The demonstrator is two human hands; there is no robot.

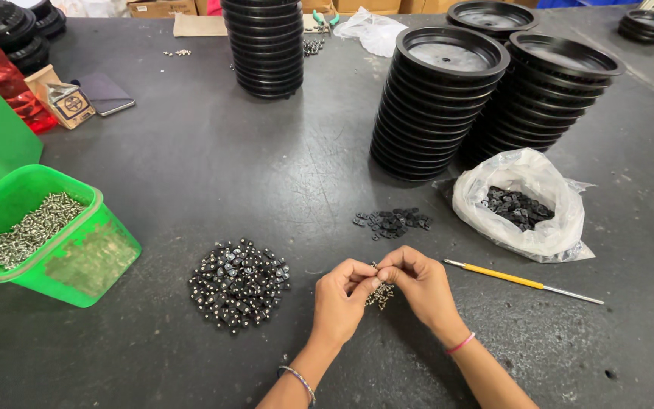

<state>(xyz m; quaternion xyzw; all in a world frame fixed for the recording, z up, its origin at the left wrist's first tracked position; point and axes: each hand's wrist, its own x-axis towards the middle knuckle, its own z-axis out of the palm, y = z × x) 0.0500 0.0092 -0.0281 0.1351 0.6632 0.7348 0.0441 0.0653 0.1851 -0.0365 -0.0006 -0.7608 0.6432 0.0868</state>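
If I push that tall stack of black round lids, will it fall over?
Probably it would lean or slide apart. The stack of black lids is tall and narrow, and its layers look only nested, not fastened. The neighbouring stack already leans slightly, so a low, gentle push seems safer than a high one.

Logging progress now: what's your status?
Left hand and right hand together, pinching small screws. Finished pile left. Nothing in the way.
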